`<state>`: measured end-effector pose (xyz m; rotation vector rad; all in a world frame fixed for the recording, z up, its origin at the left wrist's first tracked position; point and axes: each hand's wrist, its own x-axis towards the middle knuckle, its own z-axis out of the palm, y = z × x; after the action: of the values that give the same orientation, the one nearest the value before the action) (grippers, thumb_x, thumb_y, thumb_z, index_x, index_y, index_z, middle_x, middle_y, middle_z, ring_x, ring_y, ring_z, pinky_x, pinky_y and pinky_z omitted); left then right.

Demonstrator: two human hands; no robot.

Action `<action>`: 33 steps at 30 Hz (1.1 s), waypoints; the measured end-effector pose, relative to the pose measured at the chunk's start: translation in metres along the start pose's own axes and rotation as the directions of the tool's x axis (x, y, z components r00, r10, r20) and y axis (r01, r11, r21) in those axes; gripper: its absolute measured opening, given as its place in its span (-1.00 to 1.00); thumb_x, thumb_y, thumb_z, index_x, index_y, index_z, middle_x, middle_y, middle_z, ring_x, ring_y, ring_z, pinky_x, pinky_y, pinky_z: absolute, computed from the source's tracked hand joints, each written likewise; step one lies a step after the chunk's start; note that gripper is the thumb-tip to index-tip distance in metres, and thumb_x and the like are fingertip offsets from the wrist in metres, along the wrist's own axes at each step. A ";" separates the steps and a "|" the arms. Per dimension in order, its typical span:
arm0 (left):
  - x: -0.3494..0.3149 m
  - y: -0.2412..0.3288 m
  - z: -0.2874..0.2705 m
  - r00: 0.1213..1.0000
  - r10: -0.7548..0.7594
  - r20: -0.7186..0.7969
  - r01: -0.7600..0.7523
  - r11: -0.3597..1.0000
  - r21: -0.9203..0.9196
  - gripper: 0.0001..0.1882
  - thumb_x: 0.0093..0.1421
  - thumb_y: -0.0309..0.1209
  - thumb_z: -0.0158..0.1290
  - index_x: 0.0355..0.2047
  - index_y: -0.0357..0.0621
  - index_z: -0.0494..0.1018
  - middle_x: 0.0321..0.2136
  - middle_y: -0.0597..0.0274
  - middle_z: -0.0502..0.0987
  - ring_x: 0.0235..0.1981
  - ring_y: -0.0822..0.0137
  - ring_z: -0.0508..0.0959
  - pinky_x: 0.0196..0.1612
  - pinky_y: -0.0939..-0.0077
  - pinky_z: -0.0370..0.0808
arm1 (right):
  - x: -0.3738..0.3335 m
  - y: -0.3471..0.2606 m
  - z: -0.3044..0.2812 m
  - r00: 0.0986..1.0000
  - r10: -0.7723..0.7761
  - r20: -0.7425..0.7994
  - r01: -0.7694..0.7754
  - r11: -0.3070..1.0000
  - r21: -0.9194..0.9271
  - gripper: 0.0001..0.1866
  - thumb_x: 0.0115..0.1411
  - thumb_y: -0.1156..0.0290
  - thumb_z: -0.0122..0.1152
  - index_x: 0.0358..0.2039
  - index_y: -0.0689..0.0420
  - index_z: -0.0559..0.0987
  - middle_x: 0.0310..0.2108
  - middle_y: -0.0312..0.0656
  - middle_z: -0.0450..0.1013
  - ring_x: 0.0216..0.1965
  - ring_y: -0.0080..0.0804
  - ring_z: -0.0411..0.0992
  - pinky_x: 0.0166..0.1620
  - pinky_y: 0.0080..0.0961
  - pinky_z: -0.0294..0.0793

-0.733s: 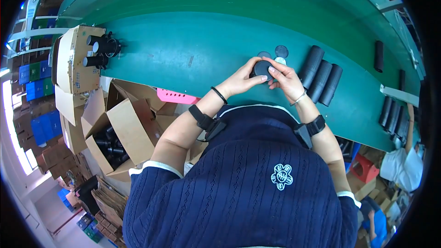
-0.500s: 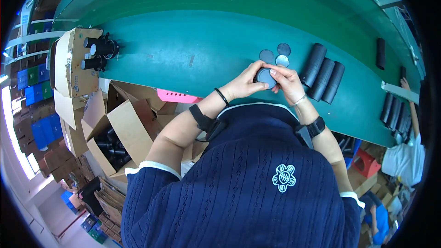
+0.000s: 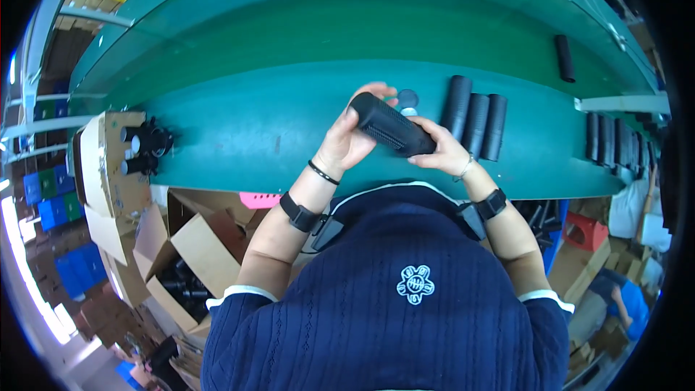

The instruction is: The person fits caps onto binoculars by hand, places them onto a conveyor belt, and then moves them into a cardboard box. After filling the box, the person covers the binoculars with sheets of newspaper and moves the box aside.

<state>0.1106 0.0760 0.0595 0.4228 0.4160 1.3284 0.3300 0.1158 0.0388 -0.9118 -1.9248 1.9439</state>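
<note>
A black ribbed cylinder [image 3: 391,124] lies slantwise between my hands above the bench, its rounded end toward the upper left. My left hand [image 3: 346,140] supports that end, with the thumb against its side and the fingers partly hidden behind it. Around the lower right end, my right hand [image 3: 443,149] has its thumb and fingers closed. Just beyond the cylinder are a dark round disc [image 3: 408,98] and a pale disc [image 3: 409,111], the latter partly covered. Three similar black cylinders [image 3: 476,124] lie side by side to the right of my right hand.
At the bench's left end, black tubular parts [image 3: 148,143] stick out beside a cardboard box [image 3: 119,163]. An open carton [image 3: 177,282] of black parts sits below. More black cylinders [image 3: 615,141] lie in a row at far right. A pink perforated bin [image 3: 259,200] shows at the front edge.
The cylinder, earlier seen end-on with its round face up, is now tipped lengthwise so its side shows. My left hand has moved left, apart from my right. The view has shifted.
</note>
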 end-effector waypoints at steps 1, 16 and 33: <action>0.011 -0.006 0.001 0.997 -0.037 -0.068 0.029 0.994 -0.110 -0.33 0.12 0.12 0.04 0.04 -0.10 0.23 0.01 0.11 0.28 0.08 0.15 0.29 0.15 0.14 0.26 | -0.009 0.003 -0.011 0.997 -0.007 -0.082 0.014 0.996 0.089 -0.14 -0.12 0.45 0.37 0.23 0.16 0.18 0.11 -0.17 0.24 0.15 -0.39 0.20 0.20 -0.46 0.13; 0.146 -0.156 -0.021 0.932 -0.180 -0.314 0.336 0.103 0.936 0.01 -0.01 -0.32 0.24 0.25 -0.40 -0.20 0.03 -0.24 0.28 0.02 -0.01 0.41 0.06 0.26 0.38 | -0.060 0.087 -0.256 0.487 0.233 -0.842 -0.222 0.965 0.139 -0.16 0.05 0.17 0.25 0.26 0.12 0.06 0.00 -0.03 0.33 -0.08 -0.30 0.36 -0.15 -0.40 0.40; 0.021 -0.027 0.009 0.969 -0.241 -0.052 0.151 0.416 0.897 -0.28 -0.07 -0.40 0.32 0.10 -0.10 0.24 0.01 0.21 0.29 0.13 0.31 0.25 0.21 0.39 0.14 | 0.039 0.105 -0.272 0.527 -0.613 -0.589 -0.521 0.314 -0.794 -0.63 0.09 0.29 0.26 -0.08 0.03 0.44 -0.22 -0.10 0.48 -0.29 -0.13 0.47 -0.17 -0.32 0.46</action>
<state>0.1418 0.0908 0.0521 1.2960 1.0900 0.7279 0.4860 0.3482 -0.0524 -1.5825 -2.1002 -0.2991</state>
